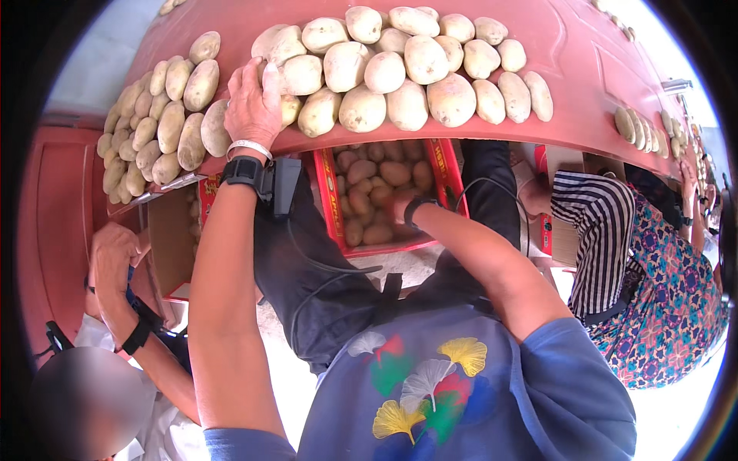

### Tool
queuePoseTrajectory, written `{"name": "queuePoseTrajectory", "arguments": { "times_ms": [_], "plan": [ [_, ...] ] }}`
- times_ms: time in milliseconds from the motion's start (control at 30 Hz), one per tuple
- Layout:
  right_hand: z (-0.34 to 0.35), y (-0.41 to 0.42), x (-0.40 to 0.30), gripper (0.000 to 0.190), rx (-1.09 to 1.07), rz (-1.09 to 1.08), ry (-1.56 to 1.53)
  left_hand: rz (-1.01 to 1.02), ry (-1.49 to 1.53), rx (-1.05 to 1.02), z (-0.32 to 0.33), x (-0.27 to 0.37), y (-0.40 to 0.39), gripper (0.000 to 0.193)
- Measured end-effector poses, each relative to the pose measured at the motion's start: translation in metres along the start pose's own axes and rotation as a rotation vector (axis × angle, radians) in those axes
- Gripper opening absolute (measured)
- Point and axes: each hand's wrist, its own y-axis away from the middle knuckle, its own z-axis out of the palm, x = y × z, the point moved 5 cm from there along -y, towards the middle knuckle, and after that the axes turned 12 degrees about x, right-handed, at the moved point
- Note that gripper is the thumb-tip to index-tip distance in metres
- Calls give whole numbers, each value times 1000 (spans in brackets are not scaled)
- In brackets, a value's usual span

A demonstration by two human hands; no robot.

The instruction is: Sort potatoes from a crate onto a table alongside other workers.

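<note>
My left hand (252, 106) lies back-up at the left end of a long heap of pale potatoes (384, 73) on a red panel table (369, 130). Its thumb is beside the nearest potatoes, and whatever may be under the palm is hidden. Below the table edge, my right hand (402, 207) reaches into a red-rimmed cardboard box (334, 204) of potatoes (369, 180). That hand is blurred and its fingertips cannot be made out, so I cannot tell if it grips one. The box stands between my legs and bears printing.
Another potato heap (155, 124) covers the table's left end. At the left, a co-worker's hand (115, 250) is near a second carton (170, 248). To the right sits a person in a striped sleeve (597, 230). A black cable (323, 268) crosses my lap.
</note>
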Motion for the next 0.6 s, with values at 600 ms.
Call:
{"name": "queuePoseTrajectory", "arguments": {
  "times_ms": [600],
  "plan": [
    [-85, -1, -28, 29, 493, 163, -473, -11, 31, -29, -4, 4, -1, 46]
  ]
}}
